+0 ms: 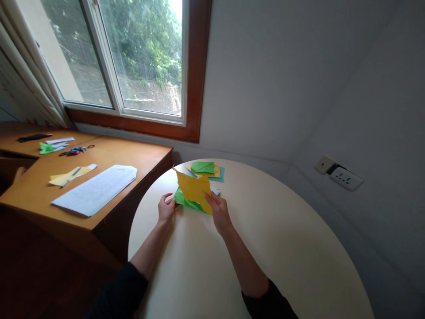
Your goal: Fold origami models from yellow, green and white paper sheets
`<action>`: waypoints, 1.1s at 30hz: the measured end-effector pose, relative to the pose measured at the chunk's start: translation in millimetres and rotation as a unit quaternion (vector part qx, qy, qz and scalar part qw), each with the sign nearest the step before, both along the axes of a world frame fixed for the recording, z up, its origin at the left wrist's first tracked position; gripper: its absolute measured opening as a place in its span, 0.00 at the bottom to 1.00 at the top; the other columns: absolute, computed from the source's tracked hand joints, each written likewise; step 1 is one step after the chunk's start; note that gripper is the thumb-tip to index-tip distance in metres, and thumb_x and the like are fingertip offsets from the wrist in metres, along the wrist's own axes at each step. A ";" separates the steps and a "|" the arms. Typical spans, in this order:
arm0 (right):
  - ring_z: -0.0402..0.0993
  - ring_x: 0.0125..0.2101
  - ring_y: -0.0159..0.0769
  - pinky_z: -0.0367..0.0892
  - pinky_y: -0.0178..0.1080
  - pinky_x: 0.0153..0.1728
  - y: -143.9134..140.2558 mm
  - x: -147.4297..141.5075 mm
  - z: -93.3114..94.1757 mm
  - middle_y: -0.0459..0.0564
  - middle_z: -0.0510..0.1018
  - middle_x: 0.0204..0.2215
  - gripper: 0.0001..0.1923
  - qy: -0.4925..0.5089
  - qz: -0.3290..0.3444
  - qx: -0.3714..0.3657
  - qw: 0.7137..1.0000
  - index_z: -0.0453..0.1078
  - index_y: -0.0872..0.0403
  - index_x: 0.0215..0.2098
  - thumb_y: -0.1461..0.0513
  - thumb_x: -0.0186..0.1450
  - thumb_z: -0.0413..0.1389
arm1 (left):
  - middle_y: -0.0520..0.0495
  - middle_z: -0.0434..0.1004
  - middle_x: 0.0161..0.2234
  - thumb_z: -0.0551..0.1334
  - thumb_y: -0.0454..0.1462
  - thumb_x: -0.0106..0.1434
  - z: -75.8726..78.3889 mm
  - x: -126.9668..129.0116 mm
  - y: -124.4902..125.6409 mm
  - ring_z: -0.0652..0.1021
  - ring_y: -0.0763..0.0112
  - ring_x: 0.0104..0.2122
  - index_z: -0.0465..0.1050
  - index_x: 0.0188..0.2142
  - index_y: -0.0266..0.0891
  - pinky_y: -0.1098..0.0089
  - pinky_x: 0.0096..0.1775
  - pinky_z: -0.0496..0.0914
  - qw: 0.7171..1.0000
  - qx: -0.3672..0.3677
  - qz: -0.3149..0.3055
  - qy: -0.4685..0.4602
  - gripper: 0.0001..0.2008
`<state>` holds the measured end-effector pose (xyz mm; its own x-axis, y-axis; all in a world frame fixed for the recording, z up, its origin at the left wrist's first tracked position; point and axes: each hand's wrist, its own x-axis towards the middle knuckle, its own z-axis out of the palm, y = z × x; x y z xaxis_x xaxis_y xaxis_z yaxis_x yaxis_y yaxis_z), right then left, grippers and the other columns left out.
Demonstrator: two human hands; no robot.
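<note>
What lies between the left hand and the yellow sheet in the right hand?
In the head view, part of the green paper shows between the left hand at its edge and the yellow sheet.

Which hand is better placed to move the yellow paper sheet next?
Likely the right hand: it pinches the yellow paper sheet at its right edge; the left hand touches the green paper.
</note>
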<state>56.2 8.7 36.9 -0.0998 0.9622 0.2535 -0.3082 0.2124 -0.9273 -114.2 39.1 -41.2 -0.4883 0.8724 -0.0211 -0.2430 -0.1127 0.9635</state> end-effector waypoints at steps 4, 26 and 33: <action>0.74 0.42 0.44 0.68 0.46 0.45 -8.6 7.6 12.5 0.50 0.80 0.35 0.16 0.092 -0.010 -0.076 0.993 0.75 0.55 0.35 0.54 0.51 0.61 | 0.46 0.74 0.29 0.60 0.36 0.51 -0.2 -3.2 2.4 0.76 0.70 0.27 0.64 0.37 0.37 0.66 0.34 0.71 0.999 0.000 0.024 0.037 0.13; 0.77 0.32 0.43 0.73 0.43 0.33 -72.7 102.6 -42.4 0.53 0.81 0.32 0.12 0.107 -0.114 -0.182 0.971 0.72 0.55 0.30 0.57 0.49 0.62 | 0.50 0.72 0.23 0.66 0.48 0.47 36.8 88.7 -76.7 0.72 0.73 0.22 0.72 0.28 0.35 0.74 0.24 0.65 0.940 -0.023 -0.336 -0.047 0.18; 0.77 0.36 0.40 0.72 0.41 0.37 -77.5 107.9 -51.1 0.51 0.80 0.37 0.22 0.099 -0.089 -0.154 0.979 0.71 0.54 0.42 0.59 0.49 0.63 | 0.49 0.75 0.24 0.68 0.43 0.44 26.6 100.4 -80.0 0.75 0.68 0.24 0.71 0.28 0.35 0.69 0.27 0.69 0.951 -0.053 -0.299 -0.057 0.16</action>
